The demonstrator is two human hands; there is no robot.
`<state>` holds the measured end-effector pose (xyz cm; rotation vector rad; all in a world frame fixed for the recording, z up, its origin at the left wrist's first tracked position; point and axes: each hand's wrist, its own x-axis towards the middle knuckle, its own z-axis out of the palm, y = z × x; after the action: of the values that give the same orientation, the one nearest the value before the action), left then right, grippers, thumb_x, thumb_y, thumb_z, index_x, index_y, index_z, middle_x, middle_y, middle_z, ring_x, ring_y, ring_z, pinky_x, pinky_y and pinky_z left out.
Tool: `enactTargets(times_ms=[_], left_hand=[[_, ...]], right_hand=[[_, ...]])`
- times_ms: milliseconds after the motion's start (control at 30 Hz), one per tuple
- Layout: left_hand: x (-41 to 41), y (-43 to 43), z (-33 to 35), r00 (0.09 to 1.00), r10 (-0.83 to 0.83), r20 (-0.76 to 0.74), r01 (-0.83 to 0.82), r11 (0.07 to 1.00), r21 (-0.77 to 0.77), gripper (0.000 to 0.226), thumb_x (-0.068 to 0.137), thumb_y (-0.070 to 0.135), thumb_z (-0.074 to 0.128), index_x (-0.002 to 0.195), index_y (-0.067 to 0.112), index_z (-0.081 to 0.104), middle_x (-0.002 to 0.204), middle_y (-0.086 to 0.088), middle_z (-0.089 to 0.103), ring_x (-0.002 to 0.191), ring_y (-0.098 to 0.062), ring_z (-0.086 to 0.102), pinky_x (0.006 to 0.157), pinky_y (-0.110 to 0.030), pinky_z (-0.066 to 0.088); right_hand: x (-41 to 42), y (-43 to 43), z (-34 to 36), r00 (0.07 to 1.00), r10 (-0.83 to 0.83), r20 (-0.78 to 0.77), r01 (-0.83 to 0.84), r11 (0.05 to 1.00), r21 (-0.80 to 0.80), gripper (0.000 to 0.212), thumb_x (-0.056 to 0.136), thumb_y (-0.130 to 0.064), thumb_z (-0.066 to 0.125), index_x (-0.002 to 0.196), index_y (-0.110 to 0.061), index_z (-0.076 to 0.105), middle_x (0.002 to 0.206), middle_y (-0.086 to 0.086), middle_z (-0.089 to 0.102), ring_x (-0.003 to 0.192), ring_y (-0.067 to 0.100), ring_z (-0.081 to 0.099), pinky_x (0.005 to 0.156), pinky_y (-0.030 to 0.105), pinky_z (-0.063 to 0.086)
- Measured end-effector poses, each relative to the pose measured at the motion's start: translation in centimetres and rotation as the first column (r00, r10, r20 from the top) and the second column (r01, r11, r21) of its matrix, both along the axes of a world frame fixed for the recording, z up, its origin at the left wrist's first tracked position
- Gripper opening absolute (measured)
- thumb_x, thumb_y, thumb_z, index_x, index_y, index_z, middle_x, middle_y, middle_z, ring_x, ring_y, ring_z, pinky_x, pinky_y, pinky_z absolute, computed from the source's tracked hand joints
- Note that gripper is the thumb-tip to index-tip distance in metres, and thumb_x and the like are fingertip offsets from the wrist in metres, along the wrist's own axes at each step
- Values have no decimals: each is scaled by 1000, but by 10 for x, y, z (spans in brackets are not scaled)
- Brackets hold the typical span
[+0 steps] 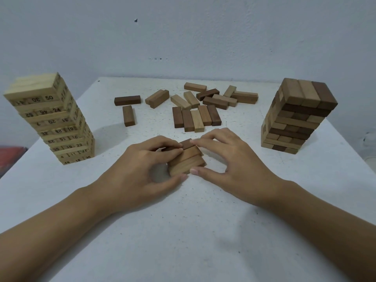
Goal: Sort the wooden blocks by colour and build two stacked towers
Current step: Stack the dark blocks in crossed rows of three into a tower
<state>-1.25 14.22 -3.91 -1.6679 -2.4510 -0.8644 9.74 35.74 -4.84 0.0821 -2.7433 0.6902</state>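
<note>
A three-block layer [188, 159] is gripped, seemingly being squared up for the brown tower [299, 117].
The layer, one dark block and two tan ones side by side, is pinched between the curled fingers and thumbs of the left hand [142, 165] and right hand [230, 157], well left of that tower. A level lift onto the tower's top is judged to come next, with both ends pressed.

Bare left grip [140, 171], bare right grip [232, 159], bare forearms [61, 220]
</note>
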Motion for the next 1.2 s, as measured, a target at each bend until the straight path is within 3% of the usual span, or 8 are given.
enactTargets(times_ms=[100,200,300,400,633,767,900,1200], left_hand=[[-1,-1,-1,1000,13,6,-13,1000,-2,48,87,44,72,127,17,73,125,14,64,115,-1,62,96,-30,53],[-5,-4,-2,1000,3,18,-4,1000,9,47,86,42,73,126,16,73,125,14,65,117,-1,62,99,-34,53],[-10,-6,-2,999,-47,1,47,999,-2,46,90,41,73,128,15,72,129,11,64,121,-3,61,100,-34,54],[-11,-6,-4,996,-86,-32,85,996,-34,45,96,42,67,130,13,70,133,5,62,127,-5,58,103,-34,52],[-6,-2,-8,984,-106,-145,87,987,-132,51,105,42,47,145,12,57,153,-2,47,138,-13,49,111,-30,44],[-8,0,-10,975,-122,-186,94,983,-155,51,106,40,46,147,9,54,155,-4,47,146,-17,41,119,-36,37],[-7,1,-9,977,-114,-180,86,984,-155,50,105,40,46,143,9,58,150,-6,53,142,-21,47,111,-43,46],[-11,2,-12,990,-70,-125,61,995,-77,46,99,43,56,137,17,65,145,8,58,130,-17,54,104,-41,50]], right_hand=[[3,0,6,970,-87,226,63,992,111,77,91,-69,42,157,-33,25,154,-19,25,142,-2,15,113,19,20],[4,1,8,928,-83,363,-5,972,234,80,92,-71,16,161,-33,7,166,-19,-5,147,-6,-16,114,15,-6],[3,-1,8,910,-24,413,-112,947,301,73,95,-64,5,160,-32,-5,164,-19,-22,142,-5,-33,122,27,-13],[1,-1,8,902,-16,432,-143,932,333,70,97,-59,2,159,-28,-8,162,-19,-24,142,-3,-35,125,36,-11],[0,-1,4,898,-22,439,-146,927,346,66,102,-57,-2,158,-25,-15,163,-16,-24,145,-3,-30,124,39,-11],[-2,-2,1,903,-24,429,-140,928,345,76,92,-59,-12,158,-23,-15,164,-13,-24,145,-3,-29,124,39,-13],[-3,-3,2,904,-17,426,-145,928,344,82,86,-60,-16,158,-22,-15,164,-13,-24,145,-2,-29,123,38,-15],[-3,0,2,911,7,412,-152,935,320,82,88,-62,-11,161,-24,-3,166,-13,-14,148,-3,-23,125,38,-11]])
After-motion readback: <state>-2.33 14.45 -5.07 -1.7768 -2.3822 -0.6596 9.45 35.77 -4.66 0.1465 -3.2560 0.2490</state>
